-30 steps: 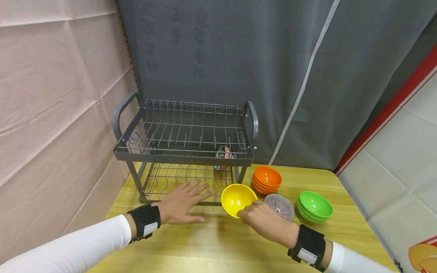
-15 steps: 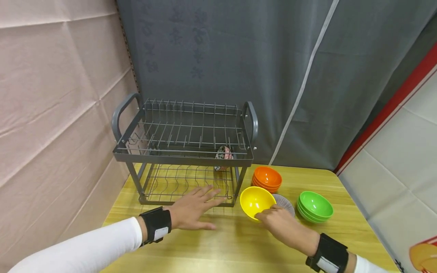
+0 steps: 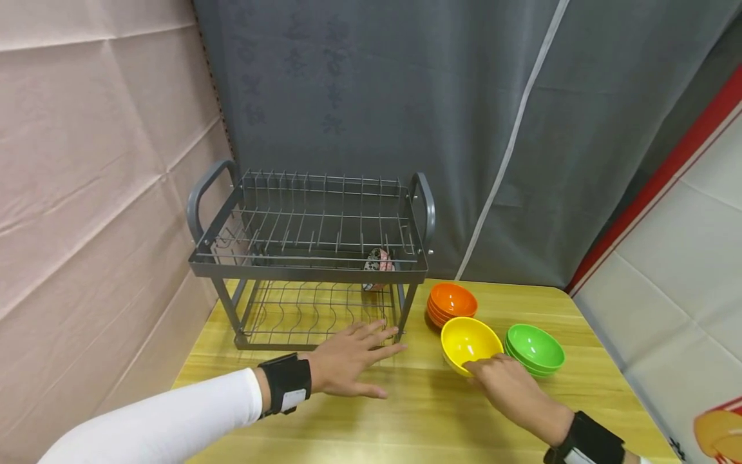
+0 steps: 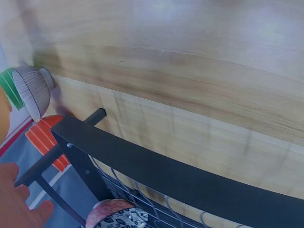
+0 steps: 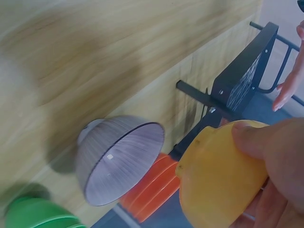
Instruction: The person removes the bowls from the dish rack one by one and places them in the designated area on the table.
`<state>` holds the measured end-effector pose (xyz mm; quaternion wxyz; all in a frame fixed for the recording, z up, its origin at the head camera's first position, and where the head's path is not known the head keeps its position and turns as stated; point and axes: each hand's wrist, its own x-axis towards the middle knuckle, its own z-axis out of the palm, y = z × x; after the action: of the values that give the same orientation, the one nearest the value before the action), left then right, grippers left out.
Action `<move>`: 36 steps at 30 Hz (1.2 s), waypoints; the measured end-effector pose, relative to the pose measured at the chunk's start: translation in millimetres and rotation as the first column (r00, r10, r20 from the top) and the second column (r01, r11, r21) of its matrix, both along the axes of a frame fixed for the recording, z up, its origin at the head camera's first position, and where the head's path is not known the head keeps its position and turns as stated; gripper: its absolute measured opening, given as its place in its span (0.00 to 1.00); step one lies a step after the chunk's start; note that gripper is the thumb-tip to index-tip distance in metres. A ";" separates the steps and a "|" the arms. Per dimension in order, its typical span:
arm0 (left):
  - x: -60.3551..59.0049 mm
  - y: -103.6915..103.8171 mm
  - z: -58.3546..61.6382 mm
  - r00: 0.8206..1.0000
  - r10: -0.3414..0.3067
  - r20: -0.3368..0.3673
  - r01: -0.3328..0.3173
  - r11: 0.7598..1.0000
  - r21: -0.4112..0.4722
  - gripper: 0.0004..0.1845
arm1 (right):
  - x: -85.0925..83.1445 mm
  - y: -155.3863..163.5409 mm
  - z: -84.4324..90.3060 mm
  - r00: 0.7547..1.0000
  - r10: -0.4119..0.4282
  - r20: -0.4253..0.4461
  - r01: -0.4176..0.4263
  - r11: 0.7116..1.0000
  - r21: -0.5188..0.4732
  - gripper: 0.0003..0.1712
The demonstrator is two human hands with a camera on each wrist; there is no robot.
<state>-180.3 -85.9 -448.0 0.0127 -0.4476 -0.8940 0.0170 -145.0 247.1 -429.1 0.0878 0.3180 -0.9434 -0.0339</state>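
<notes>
My right hand (image 3: 516,390) pinches the rim of a yellow bowl (image 3: 471,341), thumb on one side and fingers on the other. The bowl hangs above the table, its mouth tipped up towards the head camera. Behind it, hidden in the head view, a grey ribbed bowl (image 5: 121,161) sits on the table, seen in both wrist views. My left hand (image 3: 353,361) is spread with straight fingers and holds nothing. It hovers in front of the lower right corner of a dark two-tier dish rack (image 3: 307,269).
Stacked orange bowls (image 3: 453,299) stand right of the rack, and stacked green bowls (image 3: 534,347) farther right. A pink and black patterned bowl (image 4: 116,216) sits in the rack's lower tier. A grey curtain (image 3: 348,96) hangs behind; a pale cloth wall (image 3: 98,193) borders the left.
My right hand has carried the yellow bowl rightwards, away from the rack, until it covers the grey ribbed bowl in the head view. The left hand has drifted right too, still spread.
</notes>
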 end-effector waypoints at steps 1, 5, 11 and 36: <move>0.0 1.9 0.4 1.000 -0.001 0.005 0.001 1.000 -0.003 0.45 | 0.7 2.0 -0.6 1.000 -0.018 0.003 0.018 1.000 0.001 0.10; 0.0 8.5 0.3 1.000 -0.002 0.022 0.003 1.000 -0.015 0.45 | 3.6 9.9 -3.9 0.997 -0.077 0.020 0.077 0.997 0.008 0.10; 2.4 16.2 0.1 1.000 -0.017 0.020 0.017 1.000 -0.018 0.44 | 9.2 23.2 -10.9 0.990 -0.143 -0.003 0.143 0.990 -0.008 0.13; 6.0 27.4 -7.8 0.997 -0.074 -0.030 0.074 0.997 0.017 0.44 | 31.2 83.3 -29.3 0.972 -0.237 -0.009 0.235 0.969 -0.073 0.19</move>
<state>-174.2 -58.5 -455.8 0.0306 -0.4800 -0.8766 0.0150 -113.7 330.4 -458.4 0.1026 0.1999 -0.9743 -0.0130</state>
